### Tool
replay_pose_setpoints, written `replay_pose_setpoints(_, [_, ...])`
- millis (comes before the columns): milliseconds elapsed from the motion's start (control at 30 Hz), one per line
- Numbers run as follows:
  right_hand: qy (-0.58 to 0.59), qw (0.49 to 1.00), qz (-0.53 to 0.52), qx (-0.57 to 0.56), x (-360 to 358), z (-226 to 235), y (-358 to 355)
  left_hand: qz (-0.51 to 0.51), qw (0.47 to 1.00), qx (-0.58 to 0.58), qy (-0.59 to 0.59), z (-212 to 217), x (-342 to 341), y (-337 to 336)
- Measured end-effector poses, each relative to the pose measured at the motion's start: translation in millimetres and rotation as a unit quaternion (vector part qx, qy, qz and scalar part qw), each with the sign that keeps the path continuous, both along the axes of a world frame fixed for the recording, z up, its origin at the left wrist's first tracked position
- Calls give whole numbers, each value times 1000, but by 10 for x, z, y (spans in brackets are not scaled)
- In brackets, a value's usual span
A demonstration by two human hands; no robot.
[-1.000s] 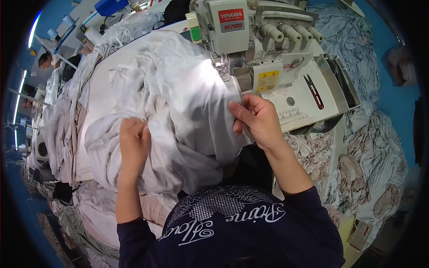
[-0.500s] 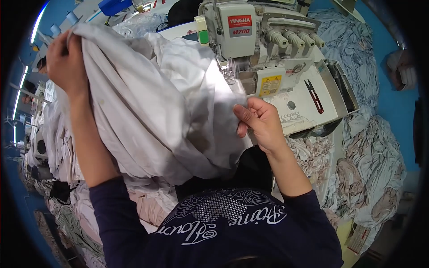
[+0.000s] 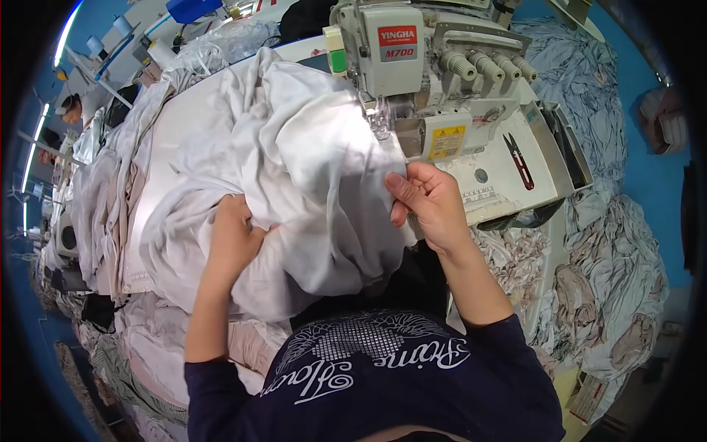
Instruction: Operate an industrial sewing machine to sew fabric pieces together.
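Observation:
A large piece of pale grey-white fabric (image 3: 309, 169) lies bunched in folds over the sewing table, its right part under the lit needle area of an overlock sewing machine (image 3: 434, 96). My right hand (image 3: 431, 202) pinches the fabric's right edge between thumb and fingers, just below and in front of the machine's presser foot. Over on the left, my left hand (image 3: 237, 232) rests in the middle of the heap, its fingers curled into the folds and partly hidden by them. The fabric's near edge hangs toward my lap.
Red-handled thread snips (image 3: 521, 163) lie on the machine's white right-hand bed. Heaps of pale cloth (image 3: 611, 272) sit to the right, and more fabric (image 3: 103, 221) drapes over the table's left side. Clear plastic wrapping (image 3: 228, 44) lies behind the machine's left side.
My left hand has come down and right from the far left, where it held the fabric raised. The cloth has dropped into folds, uncovering the table's left part. My right hand has stayed put.

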State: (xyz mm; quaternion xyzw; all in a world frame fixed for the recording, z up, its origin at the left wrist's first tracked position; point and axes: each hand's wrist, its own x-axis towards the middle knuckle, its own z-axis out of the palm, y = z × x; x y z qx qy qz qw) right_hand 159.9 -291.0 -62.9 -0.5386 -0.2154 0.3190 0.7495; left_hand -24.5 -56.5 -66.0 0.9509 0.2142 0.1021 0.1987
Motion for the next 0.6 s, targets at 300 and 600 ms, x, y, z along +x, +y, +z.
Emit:
replay_pose_setpoints(300, [8,1000,9,15,22,-47,-13,69,899,243,-357,602,513,459])
replay_pose_setpoints(600, [7,1000,9,30,31,-62,-23,101,792,332,-501,1288,969,952])
